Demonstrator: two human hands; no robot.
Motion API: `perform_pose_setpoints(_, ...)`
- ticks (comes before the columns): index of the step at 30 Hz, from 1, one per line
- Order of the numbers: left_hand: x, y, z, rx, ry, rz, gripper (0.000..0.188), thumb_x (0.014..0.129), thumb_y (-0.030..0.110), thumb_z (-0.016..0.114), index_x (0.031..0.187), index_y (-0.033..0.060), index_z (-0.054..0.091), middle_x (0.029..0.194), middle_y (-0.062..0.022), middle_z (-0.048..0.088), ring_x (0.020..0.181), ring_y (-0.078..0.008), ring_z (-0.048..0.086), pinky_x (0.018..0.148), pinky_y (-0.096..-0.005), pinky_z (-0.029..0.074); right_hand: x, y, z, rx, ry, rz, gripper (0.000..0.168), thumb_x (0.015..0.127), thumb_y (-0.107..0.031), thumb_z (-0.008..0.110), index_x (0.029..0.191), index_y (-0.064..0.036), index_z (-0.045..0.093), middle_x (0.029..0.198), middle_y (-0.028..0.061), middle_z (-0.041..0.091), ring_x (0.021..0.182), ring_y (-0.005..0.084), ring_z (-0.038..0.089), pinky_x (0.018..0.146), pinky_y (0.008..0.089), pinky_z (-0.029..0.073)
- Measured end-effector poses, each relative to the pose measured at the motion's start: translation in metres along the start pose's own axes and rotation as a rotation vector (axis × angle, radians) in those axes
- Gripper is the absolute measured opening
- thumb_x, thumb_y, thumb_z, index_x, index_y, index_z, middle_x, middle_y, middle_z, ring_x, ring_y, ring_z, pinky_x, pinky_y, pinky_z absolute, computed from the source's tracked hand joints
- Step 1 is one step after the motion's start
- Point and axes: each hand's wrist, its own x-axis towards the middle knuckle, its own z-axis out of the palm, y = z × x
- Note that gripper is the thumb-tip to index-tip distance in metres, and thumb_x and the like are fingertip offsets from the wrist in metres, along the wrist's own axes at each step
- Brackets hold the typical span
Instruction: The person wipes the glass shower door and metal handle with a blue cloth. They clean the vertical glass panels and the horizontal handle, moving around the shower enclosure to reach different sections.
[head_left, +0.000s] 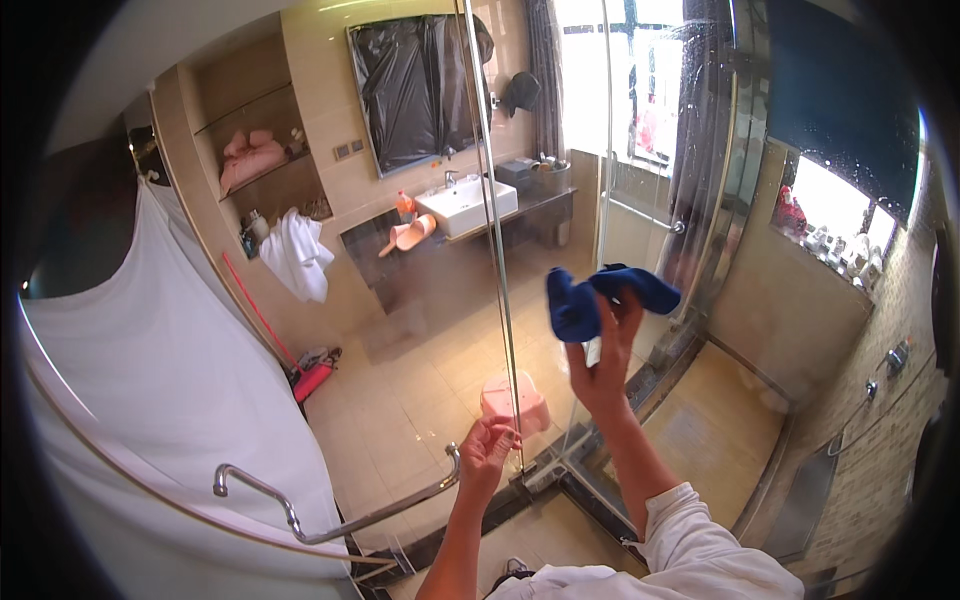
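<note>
My right hand (609, 360) is raised and holds a dark blue cloth (576, 304), bunched between the fingers, against or close to a glass panel of the shower enclosure. Lower and to the left, my left hand (487, 448) is at the metal-edged rim of the glass (504, 300), its fingers curled by the edge; whether they pinch it is not plain. A bent chrome handle bar (367, 517) runs left of my left wrist. Beyond the glass, a pink plastic stool (516, 403) stands on the tiled floor.
A white sheet (172, 390) hangs at the left, near a red broom (311, 381). Behind the glass are a white washbasin (466, 206), pink slippers (412, 234) and a mirror frame covered in black plastic (420, 90). A dark raised sill (675, 356) borders the shower floor; a towel bar (637, 211) crosses the glass.
</note>
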Motion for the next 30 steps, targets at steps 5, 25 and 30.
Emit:
perform_pose_setpoints(5,0.005,-0.014,-0.003,0.014,-0.029,-0.043,0.025,0.097,0.012,0.065,0.116,-0.0023,0.058,0.091,-0.0115,0.069,0.082,-0.0165,0.066,0.078,-0.0301,0.055,0.004,0.037,0.057,-0.119,-0.268,-0.012,0.068,0.090,-0.021,0.059,0.151,-0.004,0.035,0.133,0.0307,0.049,0.128,0.0529,0.040,0.110,0.0551,0.028)
perform_pose_setpoints(25,0.041,-0.008,0.055,0.115,0.101,0.098,0.021,0.097,0.007,0.062,0.116,-0.0013,0.058,0.090,-0.0105,0.068,0.080,-0.0152,0.066,0.078,-0.0286,0.055,0.240,0.048,0.077,-0.023,0.195,-0.272,0.063,0.096,-0.038,0.045,0.151,-0.009,0.036,0.134,0.0304,0.051,0.114,0.0477,0.050,0.103,0.0573,0.033)
perform_pose_setpoints(30,0.049,-0.005,0.052,0.124,0.154,0.160,0.022,0.097,0.007,0.063,0.116,-0.0012,0.057,0.089,-0.0107,0.069,0.080,-0.0151,0.066,0.076,-0.0287,0.055,0.127,0.078,0.091,-0.034,0.039,-0.243,0.065,0.098,-0.042,0.042,0.149,-0.002,0.038,0.144,0.0306,0.042,0.136,0.0476,0.035,0.112,0.0601,0.018)
